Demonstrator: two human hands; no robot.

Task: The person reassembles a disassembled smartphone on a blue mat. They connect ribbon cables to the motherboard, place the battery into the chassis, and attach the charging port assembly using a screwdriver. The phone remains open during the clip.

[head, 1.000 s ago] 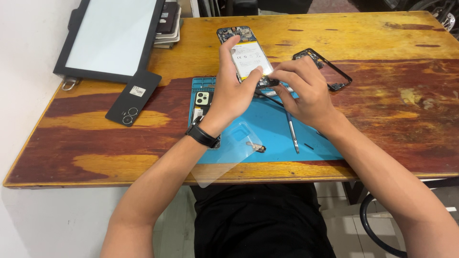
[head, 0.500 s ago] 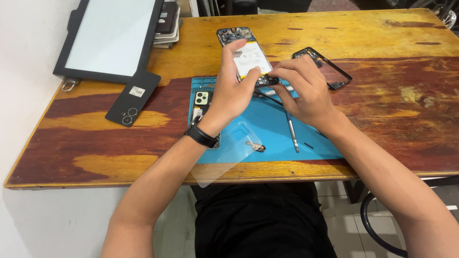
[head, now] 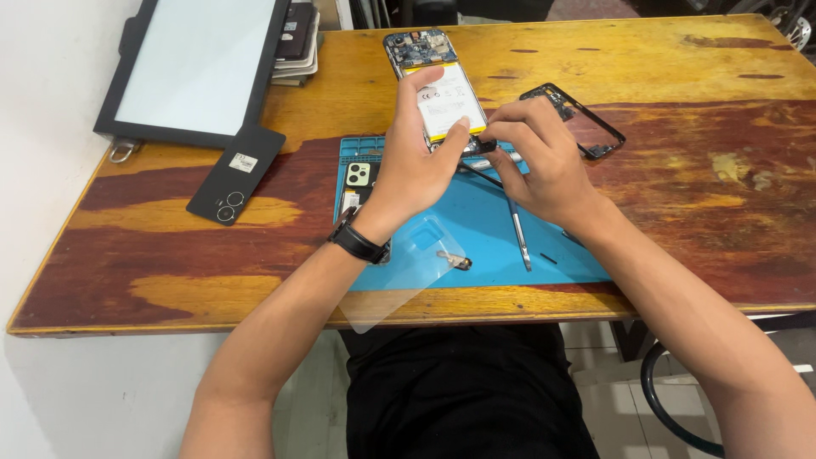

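Near the far edge of the wooden counter (head: pixel 646 76), just past the blue work mat (head: pixel 476 246), lies an opened phone (head: pixel 433 85) with its back removed, circuit board at the far end and a pale battery below it. The left hand (head: pixel 416 166) rests over the phone's near end, thumb laid along the battery and fingers (head: pixel 459 136) curled against its lower edge, a black watch (head: pixel 361 242) on the wrist. The right hand (head: pixel 540 161) sits just beside it, its fingers pressed together in a pinch on a small dark part at the phone's bottom edge; what exactly they pinch is too small to tell. A slim metal tool (head: pixel 518 234) lies on the mat under the right hand. On the mat's left side sits a green camera module (head: pixel 359 177), and a clear plastic sheet (head: pixel 404 272) overhangs the counter's near edge. A black phone frame (head: pixel 586 123) lies to the right of the phone, a black back cover (head: pixel 236 174) well to the left, and a large framed panel (head: pixel 200 68) at the far left corner.
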